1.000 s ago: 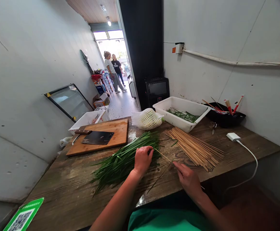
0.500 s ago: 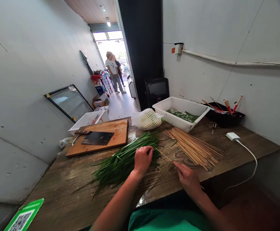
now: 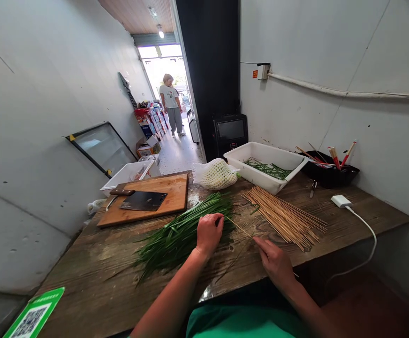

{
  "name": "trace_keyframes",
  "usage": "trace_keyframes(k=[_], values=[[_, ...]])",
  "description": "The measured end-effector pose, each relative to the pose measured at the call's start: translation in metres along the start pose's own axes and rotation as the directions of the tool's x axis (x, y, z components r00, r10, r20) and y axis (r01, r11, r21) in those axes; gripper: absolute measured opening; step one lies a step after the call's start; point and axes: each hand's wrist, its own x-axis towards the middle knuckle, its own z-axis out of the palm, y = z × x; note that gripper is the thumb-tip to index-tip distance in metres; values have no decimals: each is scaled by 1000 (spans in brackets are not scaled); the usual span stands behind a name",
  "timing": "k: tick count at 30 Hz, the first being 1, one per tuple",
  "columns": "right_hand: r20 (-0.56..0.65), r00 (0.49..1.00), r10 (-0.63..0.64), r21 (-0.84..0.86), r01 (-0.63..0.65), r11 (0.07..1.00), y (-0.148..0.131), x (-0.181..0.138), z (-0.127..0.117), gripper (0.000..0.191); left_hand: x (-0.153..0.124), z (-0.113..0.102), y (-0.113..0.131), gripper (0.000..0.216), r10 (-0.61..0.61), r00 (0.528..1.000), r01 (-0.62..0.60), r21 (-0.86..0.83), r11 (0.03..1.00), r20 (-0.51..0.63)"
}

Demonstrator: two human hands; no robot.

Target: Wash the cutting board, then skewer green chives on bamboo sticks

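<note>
A thin bamboo skewer (image 3: 240, 227) runs slantwise between my two hands above the wooden table. My left hand (image 3: 209, 233) is closed in a pinch at its far tip, over the edge of the green chives (image 3: 181, 232). Whether a chive is also between those fingers is hidden. My right hand (image 3: 276, 261) is wrapped round the skewer's other end, near the table's front edge; a short piece pokes out behind the palm. A fanned pile of bamboo skewers (image 3: 285, 217) lies to the right, beyond my right hand.
A cleaver (image 3: 144, 201) rests on a cutting board (image 3: 178, 190) at left. Behind the chives are a net-wrapped bundle (image 3: 216, 174) and a white tub (image 3: 232, 162) with cut greens. A black bowl (image 3: 347, 176) and a white adapter (image 3: 341, 201) sit right. A person (image 3: 171, 105) stands beyond the doorway.
Both my hands and the skewer keep nearly the same place; the view shifts slightly. In the background, the standing person has turned and now mostly covers the one behind.
</note>
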Motion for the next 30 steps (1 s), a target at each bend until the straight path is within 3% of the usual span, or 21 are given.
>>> trace_keyframes(k=[30], values=[[27,1000,-7,30,7,1000,3,0,0,37,1,1,0,13,33,999,-32,-7,999,19]])
